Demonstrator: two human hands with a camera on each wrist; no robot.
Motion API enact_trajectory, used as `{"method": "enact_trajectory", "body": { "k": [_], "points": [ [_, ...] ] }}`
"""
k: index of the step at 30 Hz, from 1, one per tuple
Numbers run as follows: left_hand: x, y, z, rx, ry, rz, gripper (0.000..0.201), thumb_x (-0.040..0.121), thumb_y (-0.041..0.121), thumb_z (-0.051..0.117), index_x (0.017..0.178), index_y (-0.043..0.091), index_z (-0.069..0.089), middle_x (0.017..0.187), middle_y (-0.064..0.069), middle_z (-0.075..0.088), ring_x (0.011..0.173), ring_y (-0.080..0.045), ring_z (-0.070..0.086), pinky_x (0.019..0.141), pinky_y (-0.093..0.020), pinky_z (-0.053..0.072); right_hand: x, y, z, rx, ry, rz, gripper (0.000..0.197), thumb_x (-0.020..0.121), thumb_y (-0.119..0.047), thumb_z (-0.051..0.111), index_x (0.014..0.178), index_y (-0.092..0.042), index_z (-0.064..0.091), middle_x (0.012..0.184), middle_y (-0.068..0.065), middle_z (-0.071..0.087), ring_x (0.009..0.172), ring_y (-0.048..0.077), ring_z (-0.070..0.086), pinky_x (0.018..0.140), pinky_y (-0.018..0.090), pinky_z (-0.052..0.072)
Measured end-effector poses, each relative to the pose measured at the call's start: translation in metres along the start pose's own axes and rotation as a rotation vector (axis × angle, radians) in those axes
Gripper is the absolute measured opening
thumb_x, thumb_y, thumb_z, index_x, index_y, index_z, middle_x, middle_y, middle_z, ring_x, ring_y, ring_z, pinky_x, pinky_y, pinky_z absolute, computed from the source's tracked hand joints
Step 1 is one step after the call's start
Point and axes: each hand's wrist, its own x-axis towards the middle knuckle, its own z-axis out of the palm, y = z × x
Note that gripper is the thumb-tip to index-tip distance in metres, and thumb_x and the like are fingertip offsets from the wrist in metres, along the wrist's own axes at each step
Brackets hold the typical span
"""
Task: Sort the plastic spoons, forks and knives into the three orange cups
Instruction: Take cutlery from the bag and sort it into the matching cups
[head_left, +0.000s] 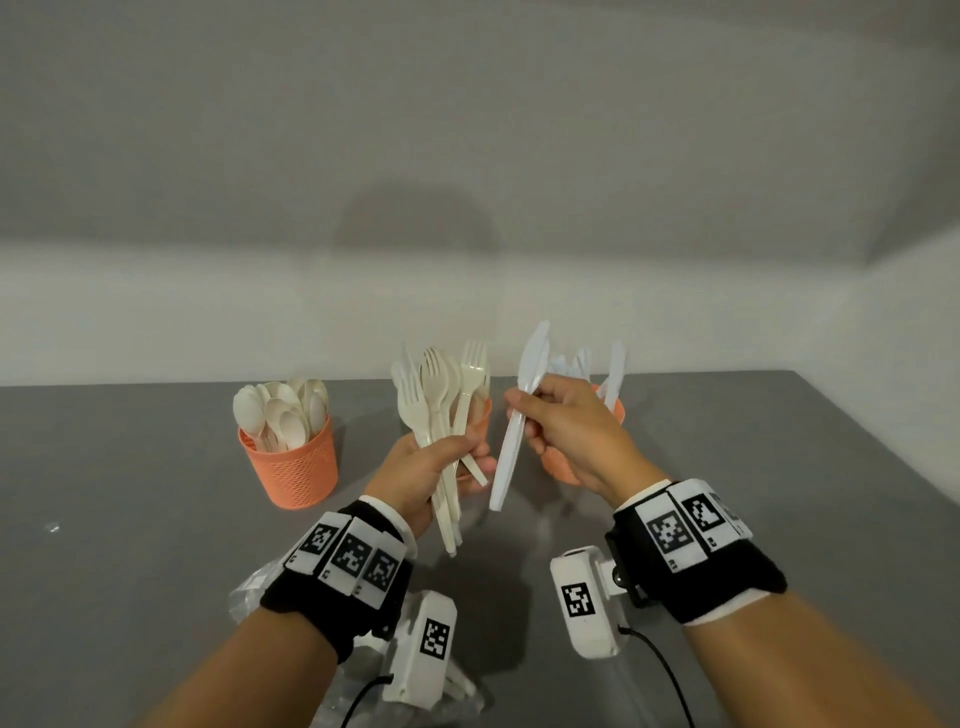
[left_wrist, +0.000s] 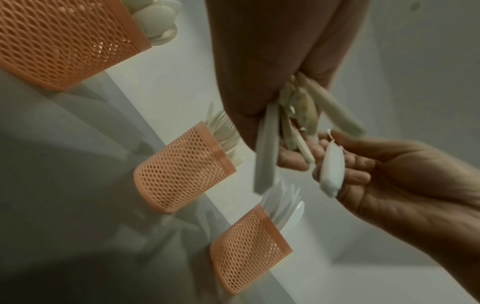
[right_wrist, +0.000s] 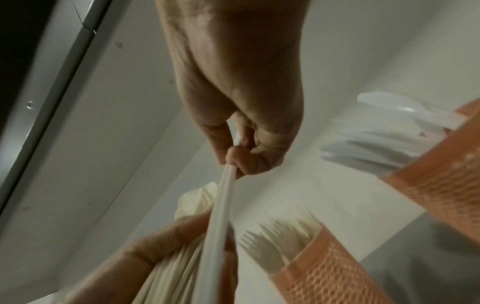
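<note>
Beneath both raised hands stretches the grey table (head_left: 156, 571), bare steel with a wall close behind. On it stand three orange mesh cups. The spoon cup (head_left: 291, 462) sits well out to the left of the left hand; the fork cup (left_wrist: 182, 166) stands just beyond that hand's fingers and is mostly hidden by them in the head view; the knife cup (left_wrist: 249, 248) stands behind the right hand, white knives rising from it.

The left hand (head_left: 431, 473) is curled round a bundle of forks (head_left: 441, 400), tines up, handles splaying out below the palm. The right hand (head_left: 561, 431) pinches one white knife (head_left: 519, 415) between thumb and forefinger, blade upward, its handle hanging close beside the fork handles. Crumpled clear plastic wrap (head_left: 249, 592) lies under the left forearm.

Sorting looks nearly done: spoons are in their cup, and what remains is held in the hands.

Risks, as a judgement: the pinch sits near the knife's middle on slick plastic, so it could swivel or slip while moving toward the cup behind the right hand. The fanned forks are loosely gathered; one could slide out of the left grip. Either mesh cup is light and top-heavy, and a nudge could tip it.
</note>
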Motion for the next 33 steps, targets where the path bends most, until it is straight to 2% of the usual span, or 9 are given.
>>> {"method": "enact_trajectory", "body": {
  "k": [3,8,14,18,21,23,26,30,33],
  "points": [
    [0.004,-0.004,-0.001,0.019,0.024,0.019,0.006,0.089,0.011,0.057,0.085,0.009,0.061,0.065,-0.002,0.062,0.057,-0.011,0.066,0.065,-0.030,0.056,0.015,-0.004,-0.027,-0.207,0.280,-0.145,0.022,0.092,-0.020,0.054,0.073,-0.011,0.056,0.066,0.011,0.055,0.058,0.022,0.052,0.060,0.034,0.047],
    [0.009,-0.006,-0.001,0.012,-0.002,0.033,0.004,0.089,0.013,0.057,0.087,0.011,0.060,0.063,-0.001,0.062,0.057,-0.012,0.064,0.068,-0.032,0.054,0.041,0.009,-0.070,-0.506,0.613,-0.287,0.009,0.092,-0.007,0.051,0.085,-0.008,0.046,0.074,0.008,0.054,0.067,0.021,0.050,0.055,0.019,0.029],
    [0.009,-0.010,0.003,-0.010,-0.092,0.021,0.018,0.089,0.012,0.059,0.105,0.005,0.056,0.069,-0.004,0.058,0.059,-0.015,0.063,0.059,-0.027,0.054,0.062,0.071,-0.067,-0.827,0.316,0.081,0.010,0.085,-0.006,0.056,0.089,-0.001,0.062,0.084,0.016,0.066,0.082,0.034,0.061,0.071,0.036,0.048],
    [0.009,-0.007,0.001,-0.011,-0.152,-0.009,0.028,0.087,0.015,0.060,0.109,0.003,0.047,0.068,-0.007,0.057,0.058,-0.017,0.062,0.058,-0.029,0.053,0.066,0.075,-0.067,-0.839,0.263,0.099,0.025,0.080,-0.009,0.059,0.103,-0.002,0.063,0.100,0.019,0.066,0.095,0.036,0.060,0.082,0.040,0.050],
    [0.010,-0.005,-0.001,-0.032,-0.152,-0.029,0.037,0.083,0.013,0.059,0.111,0.001,0.039,0.063,-0.007,0.053,0.052,-0.017,0.059,0.054,-0.029,0.053,0.061,0.058,-0.063,-0.756,0.410,-0.037,0.046,0.074,-0.002,0.060,0.119,-0.006,0.053,0.114,0.017,0.054,0.107,0.034,0.050,0.094,0.042,0.044],
    [0.011,-0.006,0.002,-0.036,-0.182,-0.004,0.053,0.078,0.014,0.060,0.122,-0.004,0.036,0.065,-0.007,0.050,0.050,-0.017,0.052,0.053,-0.029,0.050,0.051,0.041,-0.055,-0.671,0.493,-0.220,0.038,0.077,0.000,0.058,0.114,-0.005,0.056,0.108,0.016,0.055,0.101,0.030,0.051,0.088,0.039,0.044],
    [0.012,-0.006,0.003,-0.055,-0.175,0.029,0.061,0.078,0.013,0.059,0.132,-0.003,0.034,0.068,-0.007,0.050,0.049,-0.016,0.046,0.052,-0.027,0.047,0.034,0.017,-0.030,-0.466,0.363,-0.317,0.011,0.084,-0.006,0.059,0.093,-0.007,0.065,0.093,0.014,0.063,0.077,0.020,0.055,0.076,0.032,0.047],
    [0.009,-0.004,0.001,-0.043,-0.186,0.033,0.038,0.078,0.018,0.057,0.108,-0.002,0.046,0.066,-0.007,0.057,0.048,-0.016,0.051,0.050,-0.027,0.048,0.014,0.005,0.004,-0.308,-0.067,-0.114,0.030,0.095,-0.024,0.049,0.083,-0.004,0.068,0.076,0.009,0.063,0.066,0.012,0.054,0.069,0.025,0.042],
    [0.007,-0.001,-0.003,-0.029,-0.193,0.028,0.022,0.080,0.022,0.054,0.090,0.003,0.056,0.062,-0.005,0.056,0.047,-0.014,0.049,0.050,-0.027,0.048,0.005,0.004,0.019,-0.157,-0.164,-0.034,0.033,0.098,-0.021,0.040,0.081,-0.005,0.063,0.064,0.004,0.059,0.060,0.011,0.054,0.057,0.022,0.040]
  ]
}}
